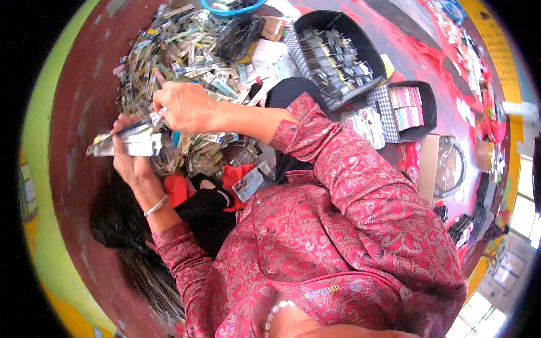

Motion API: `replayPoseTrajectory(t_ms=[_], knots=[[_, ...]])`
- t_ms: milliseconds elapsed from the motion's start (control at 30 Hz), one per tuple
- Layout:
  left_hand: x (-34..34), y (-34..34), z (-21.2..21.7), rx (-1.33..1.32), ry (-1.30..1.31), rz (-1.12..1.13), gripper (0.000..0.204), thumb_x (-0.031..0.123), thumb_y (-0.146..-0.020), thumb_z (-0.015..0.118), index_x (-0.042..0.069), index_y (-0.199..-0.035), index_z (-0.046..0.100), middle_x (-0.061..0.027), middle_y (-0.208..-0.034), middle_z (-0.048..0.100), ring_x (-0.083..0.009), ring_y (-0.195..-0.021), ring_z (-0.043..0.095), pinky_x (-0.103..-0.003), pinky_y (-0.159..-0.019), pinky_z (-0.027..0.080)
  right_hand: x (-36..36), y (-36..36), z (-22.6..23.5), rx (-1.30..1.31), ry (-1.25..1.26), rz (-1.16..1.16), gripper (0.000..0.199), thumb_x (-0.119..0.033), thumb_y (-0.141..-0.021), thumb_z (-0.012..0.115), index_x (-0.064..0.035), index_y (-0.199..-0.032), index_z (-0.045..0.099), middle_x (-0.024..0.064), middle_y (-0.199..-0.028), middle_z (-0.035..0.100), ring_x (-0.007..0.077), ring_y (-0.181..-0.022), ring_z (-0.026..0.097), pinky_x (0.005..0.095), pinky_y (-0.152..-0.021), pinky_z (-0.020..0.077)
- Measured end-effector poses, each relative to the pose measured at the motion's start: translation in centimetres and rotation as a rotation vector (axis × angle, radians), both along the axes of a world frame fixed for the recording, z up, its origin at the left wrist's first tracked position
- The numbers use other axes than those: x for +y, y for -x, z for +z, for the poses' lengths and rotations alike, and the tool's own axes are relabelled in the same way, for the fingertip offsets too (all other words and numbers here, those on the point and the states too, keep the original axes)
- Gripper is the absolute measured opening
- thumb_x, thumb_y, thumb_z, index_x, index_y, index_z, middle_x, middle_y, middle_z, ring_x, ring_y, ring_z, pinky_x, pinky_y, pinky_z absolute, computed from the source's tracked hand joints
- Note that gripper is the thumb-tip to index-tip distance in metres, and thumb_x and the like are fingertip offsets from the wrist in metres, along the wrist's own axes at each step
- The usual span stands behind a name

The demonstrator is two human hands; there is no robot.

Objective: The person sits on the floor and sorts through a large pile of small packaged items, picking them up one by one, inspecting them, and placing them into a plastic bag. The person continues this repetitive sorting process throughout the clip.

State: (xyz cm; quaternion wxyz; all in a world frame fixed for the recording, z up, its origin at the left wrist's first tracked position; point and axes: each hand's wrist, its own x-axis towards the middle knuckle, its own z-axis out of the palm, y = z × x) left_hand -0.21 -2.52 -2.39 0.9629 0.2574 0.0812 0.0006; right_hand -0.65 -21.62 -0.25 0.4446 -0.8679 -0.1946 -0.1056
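My left hand point(131, 160) is closed around a flat clear plastic packet point(135, 145) with a pale, printed-looking card in it, its thumb lying over the top. A dark strip runs along the packet's upper edge. At the packet's right end, my right hand point(183, 107) is pinched shut on a small whitish piece point(156, 119); whether it is part of the packet I cannot tell, as my fingers hide most of it. Behind and beneath both hands spreads a large heap of narrow clear packets point(189, 53).
Beyond the heap are a blue basket point(234, 10) and a black plastic bag point(239, 39). To the right, a black-and-white patterned box point(332, 104) holds dark items in clear wrap; a smaller box point(425, 107) holds stacked pink-edged cards. A black bag point(115, 211) lies by my left forearm.
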Motion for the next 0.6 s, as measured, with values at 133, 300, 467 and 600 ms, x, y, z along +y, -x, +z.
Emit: replayPoseTrajectory(t_ms=[133,300,467,600], knots=[[0.8,-1.0,-1.8,0.067,0.199,-0.074,0.007,0.007,-0.083,0.047,0.002,-0.088,0.046,-0.0069,-0.08,0.048,-0.0195,-0.077,0.049,-0.037,-0.078,0.04,-1.8,-3.0,0.1,0.13,-0.355,-0.216,0.02,-0.021,-0.069,0.056,-0.0021,-0.071,0.06,0.0154,-0.066,0.059,0.0269,-0.064,0.059,0.0354,-0.059,0.0462],[-1.0,-0.6,-2.4,0.003,0.119,-0.222,0.013,0.011,-0.086,0.045,0.002,-0.096,0.043,-0.002,-0.075,0.041,-0.0116,-0.067,0.043,-0.028,-0.065,0.04,-3.7,-5.4,2.6,0.321,-1.035,-0.08,0.016,-0.016,-0.073,0.061,0.0007,-0.071,0.059,0.0081,-0.069,0.06,0.0121,-0.062,0.055,0.0271,-0.054,0.0456],[-2.2,-0.5,-2.3,0.1,0.103,-0.208,0.025,0.011,-0.087,0.044,-0.002,-0.107,0.04,-0.0034,-0.076,0.038,-0.012,-0.068,0.041,-0.028,-0.065,0.038,-10.1,-4.5,8.8,0.245,-1.498,0.136,0.012,-0.012,-0.07,0.064,-0.0029,-0.073,0.058,0.0046,-0.071,0.059,0.0137,-0.063,0.057,0.0266,-0.057,0.0468],[-3.9,-0.9,-2.4,0.131,0.07,-0.25,0.032,0.016,-0.086,0.046,-0.003,-0.112,0.039,-0.0022,-0.075,0.037,-0.0109,-0.066,0.04,-0.025,-0.063,0.038,-23.0,-4.5,7.5,0.377,-1.51,0.333,0.023,-0.028,-0.075,0.06,-0.0138,-0.063,0.047,-0.002,-0.045,0.038,0.0108,-0.039,0.042,0.0238,-0.035,0.0354]])
